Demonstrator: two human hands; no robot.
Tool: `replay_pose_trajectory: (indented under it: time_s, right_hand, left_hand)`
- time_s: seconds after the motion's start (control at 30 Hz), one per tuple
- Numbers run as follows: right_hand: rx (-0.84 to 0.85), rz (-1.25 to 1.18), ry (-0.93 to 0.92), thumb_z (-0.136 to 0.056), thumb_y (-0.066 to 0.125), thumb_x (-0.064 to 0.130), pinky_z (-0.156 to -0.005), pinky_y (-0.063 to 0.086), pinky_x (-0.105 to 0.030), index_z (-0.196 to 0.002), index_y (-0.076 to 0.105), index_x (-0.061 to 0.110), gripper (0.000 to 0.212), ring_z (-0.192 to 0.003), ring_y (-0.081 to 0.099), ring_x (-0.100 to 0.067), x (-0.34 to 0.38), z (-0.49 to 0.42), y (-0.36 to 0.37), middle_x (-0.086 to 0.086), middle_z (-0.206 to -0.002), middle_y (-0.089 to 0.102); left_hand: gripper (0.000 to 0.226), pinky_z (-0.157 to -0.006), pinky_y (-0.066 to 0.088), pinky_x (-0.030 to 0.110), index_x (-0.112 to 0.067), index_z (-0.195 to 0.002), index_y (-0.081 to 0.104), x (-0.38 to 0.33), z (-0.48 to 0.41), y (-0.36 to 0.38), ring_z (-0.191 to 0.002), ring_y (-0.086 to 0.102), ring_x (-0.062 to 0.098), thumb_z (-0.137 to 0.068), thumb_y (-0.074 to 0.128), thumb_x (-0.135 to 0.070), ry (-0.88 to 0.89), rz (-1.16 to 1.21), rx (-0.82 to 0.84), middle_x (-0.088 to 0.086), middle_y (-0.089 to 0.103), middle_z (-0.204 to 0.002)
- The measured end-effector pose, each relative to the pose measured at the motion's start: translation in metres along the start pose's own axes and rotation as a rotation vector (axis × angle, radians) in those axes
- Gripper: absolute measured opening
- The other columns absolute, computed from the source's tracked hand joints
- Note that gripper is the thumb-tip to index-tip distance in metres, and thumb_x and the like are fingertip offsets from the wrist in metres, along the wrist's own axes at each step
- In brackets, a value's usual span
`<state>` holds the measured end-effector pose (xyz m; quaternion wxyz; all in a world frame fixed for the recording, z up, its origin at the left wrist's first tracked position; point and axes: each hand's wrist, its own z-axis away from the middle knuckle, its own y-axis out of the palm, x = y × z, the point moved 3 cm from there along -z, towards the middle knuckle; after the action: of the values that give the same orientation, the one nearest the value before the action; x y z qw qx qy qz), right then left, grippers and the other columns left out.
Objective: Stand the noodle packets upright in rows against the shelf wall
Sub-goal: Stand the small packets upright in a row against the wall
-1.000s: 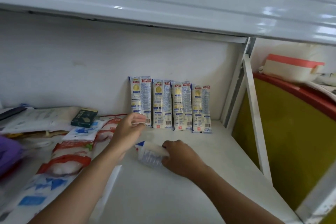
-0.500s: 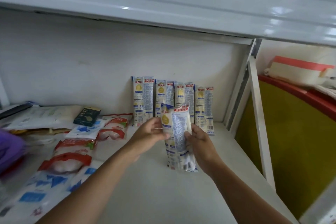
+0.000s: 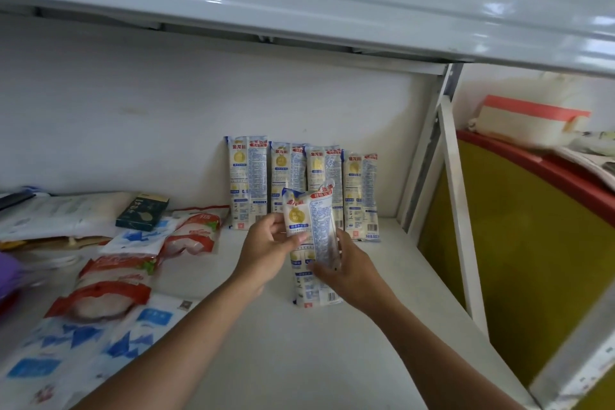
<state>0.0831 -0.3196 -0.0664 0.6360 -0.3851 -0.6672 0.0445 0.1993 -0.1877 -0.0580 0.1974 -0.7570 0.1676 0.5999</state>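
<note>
A: Blue-and-white plastic bags are seen lying flat at the left of the shelf board, with red-and-white packets on and beside them. What is found behind those?

B: A dark green box is propped on a pale bag near the shelf wall.

A: How is the left hand placed?

B: Its thumb and fingers are closed in a pinch on the upper part of a noodle packet, which is held upright. Whether its foot touches the board cannot be told.

A: And the right hand?

B: It is wrapped round the packet's lower right side. Behind, four noodle packets are stood side by side against the wall. Further right, a white upright post and a yellow panel are seen.
</note>
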Motion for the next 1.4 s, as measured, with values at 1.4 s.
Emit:
replay_pose_trajectory:
  time_s: [1.4]
  right_hand:
    - [-0.604, -0.204, 0.187, -0.099, 0.063, 0.022, -0.078, 0.060, -0.047, -0.135, 0.047, 0.022, 0.039, -0.107, 0.065, -0.036, -0.188, -0.174, -0.136, -0.016, -0.130, 0.064]
  left_hand:
    - [0.028, -0.096, 0.054, 0.035, -0.028, -0.116, 0.066, 0.016, -0.006, 0.015, -0.106, 0.070, 0.001, -0.088, 0.072, -0.027, -0.080, -0.031, 0.131, -0.018, 0.073, -0.120]
